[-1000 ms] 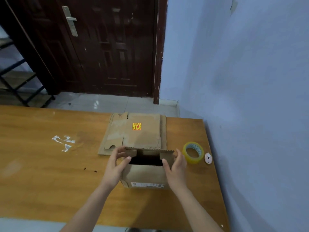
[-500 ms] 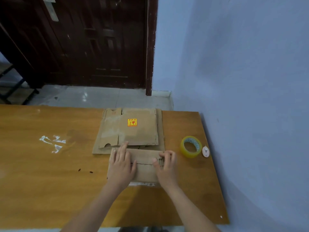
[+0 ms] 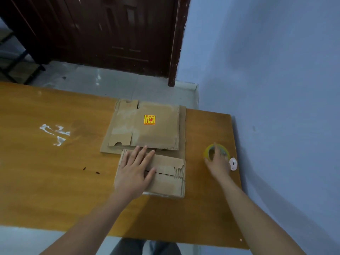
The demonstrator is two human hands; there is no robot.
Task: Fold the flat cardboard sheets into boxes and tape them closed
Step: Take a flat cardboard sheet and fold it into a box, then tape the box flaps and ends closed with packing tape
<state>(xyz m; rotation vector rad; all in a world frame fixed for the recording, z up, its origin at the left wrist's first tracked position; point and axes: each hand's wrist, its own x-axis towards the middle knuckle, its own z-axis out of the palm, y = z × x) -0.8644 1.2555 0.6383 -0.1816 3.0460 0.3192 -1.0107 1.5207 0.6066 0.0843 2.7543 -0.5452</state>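
Note:
A small cardboard box (image 3: 167, 178) stands on the wooden table (image 3: 55, 177) with its top flaps folded down. My left hand (image 3: 135, 169) lies flat on those flaps, fingers spread. Behind the box lies a stack of flat cardboard sheets (image 3: 147, 126); the top one carries a yellow and red sticker (image 3: 149, 119). To the right, my right hand (image 3: 218, 163) rests on a yellowish roll of clear tape (image 3: 223, 150), fingers curled over its near rim and into its hole. Whether the roll is lifted off the table I cannot tell.
A small pink and white object (image 3: 233, 163) lies just right of the tape, near the table's right edge. A blue wall (image 3: 276, 89) runs along that edge. White smears (image 3: 55, 133) mark the table at the left. A dark door (image 3: 110, 34) stands beyond the table.
The box's flaps went from open to pressed shut under both hands. My right hand has since left the box and moved right onto the tape roll. My left hand stays on the flaps.

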